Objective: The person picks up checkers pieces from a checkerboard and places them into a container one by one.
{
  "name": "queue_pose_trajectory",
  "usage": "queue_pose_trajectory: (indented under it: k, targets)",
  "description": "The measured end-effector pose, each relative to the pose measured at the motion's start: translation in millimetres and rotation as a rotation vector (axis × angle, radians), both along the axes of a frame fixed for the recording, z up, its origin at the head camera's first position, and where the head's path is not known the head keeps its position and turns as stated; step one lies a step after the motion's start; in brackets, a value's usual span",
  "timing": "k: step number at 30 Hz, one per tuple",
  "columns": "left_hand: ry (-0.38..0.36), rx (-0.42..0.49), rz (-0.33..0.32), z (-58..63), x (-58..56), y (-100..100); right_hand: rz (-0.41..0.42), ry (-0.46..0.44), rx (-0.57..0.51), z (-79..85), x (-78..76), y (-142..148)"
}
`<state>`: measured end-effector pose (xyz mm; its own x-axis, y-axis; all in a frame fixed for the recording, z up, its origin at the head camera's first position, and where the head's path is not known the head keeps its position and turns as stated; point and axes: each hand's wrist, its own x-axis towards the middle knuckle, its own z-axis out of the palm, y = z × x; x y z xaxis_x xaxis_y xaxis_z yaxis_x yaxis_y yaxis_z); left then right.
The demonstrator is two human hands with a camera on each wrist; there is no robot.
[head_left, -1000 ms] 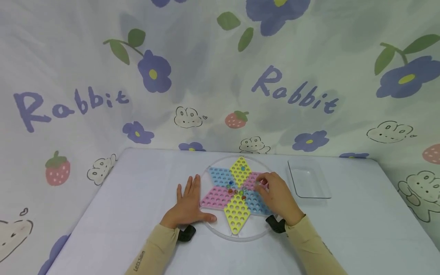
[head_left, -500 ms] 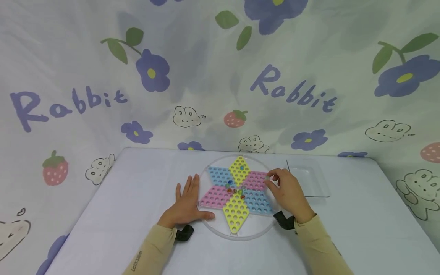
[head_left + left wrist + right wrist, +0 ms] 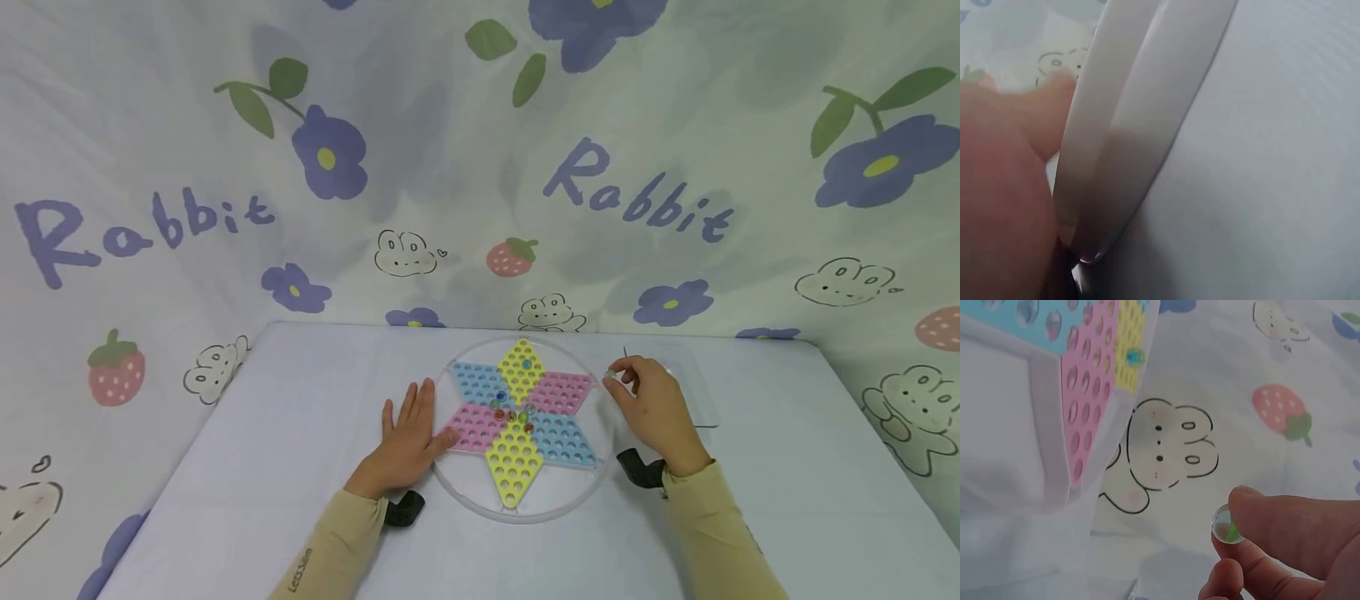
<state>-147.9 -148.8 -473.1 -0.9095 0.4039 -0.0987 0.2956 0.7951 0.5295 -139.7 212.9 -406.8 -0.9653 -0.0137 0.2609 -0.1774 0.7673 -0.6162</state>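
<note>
marble (image 3: 1226,524), pinched in right grip (image 3: 660,412), left grip (image 3: 403,443) spread, touching board (image 3: 516,465)

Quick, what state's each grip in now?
Left grip: open, at the edge of the game board.
Right grip: holding a clear-and-green marble.

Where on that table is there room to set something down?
The table is bare left of the left hand, right of the clear tray, and on the near side of the round board, between the sleeves. Crowded spots: mid-board, where marbles cluster, and between board and tray, where the right hand pinches a marble.
</note>
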Motion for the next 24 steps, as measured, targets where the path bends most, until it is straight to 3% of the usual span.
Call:
queue_pose_trajectory:
  k: [15, 24]
  targets:
    - [0.038, 0.005, 0.053, 1.3, -1.2, 7, -0.081, 0.009, 0.021, 1.5, -2.3, 27]
    - [0.028, 0.0, 0.051, 3.6, -0.3, 6, -0.084, -0.06, 0.019, -1.6, -2.2, 41]
